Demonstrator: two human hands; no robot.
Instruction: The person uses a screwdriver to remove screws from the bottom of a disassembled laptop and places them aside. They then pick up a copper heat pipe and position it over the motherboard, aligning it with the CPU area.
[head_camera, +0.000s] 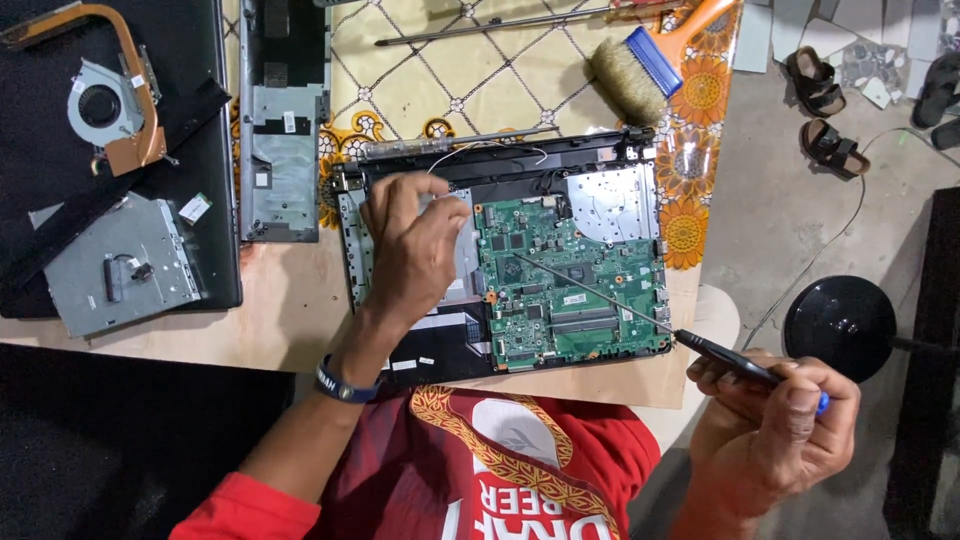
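An opened laptop base (600, 150) lies on the wooden table with its green motherboard (560, 280) exposed. My left hand (415, 250) rests on the metal plate to the left of the board, fingers spread and pressing down. My right hand (775, 435) is off the table's right edge, gripping the black handle of a long thin screwdriver (600, 292). Its shaft slants up and left across the motherboard, with the tip near the board's upper middle.
A cooling fan with copper heat pipe (105, 100) and a silver drive (115, 265) lie on a black cover at left. A grey laptop panel (285, 130) stands beside it. A brush (645, 65) and a long rod (480, 28) lie at the top. Sandals (825, 115) and a black round stool (840, 325) are on the floor.
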